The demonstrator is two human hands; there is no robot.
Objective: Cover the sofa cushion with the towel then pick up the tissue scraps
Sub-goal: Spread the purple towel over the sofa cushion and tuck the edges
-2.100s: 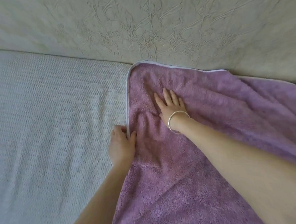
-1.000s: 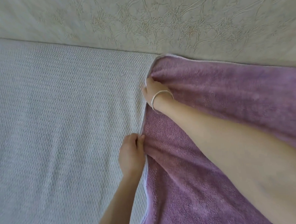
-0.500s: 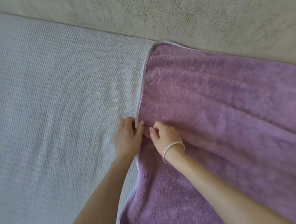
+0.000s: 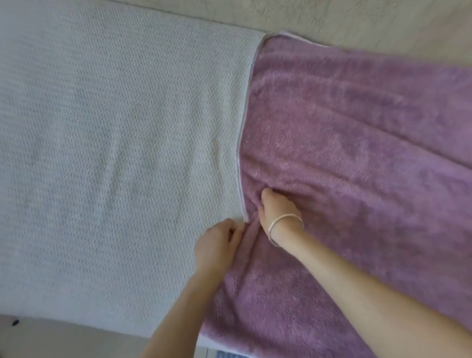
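Soft, limp purple towel (image 4: pixel 366 147) spread over the right part of the sofa cushion (image 4: pixel 101 146), left hand (image 4: pixel 216 248) pinching its pale hemmed edge, right hand (image 4: pixel 277 208) bunching pile just beside; best gripped along that hem.

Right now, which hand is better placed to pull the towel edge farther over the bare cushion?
Left. The left hand already pinches the towel hem beside the bare cushion; the right hand grips farther inside.
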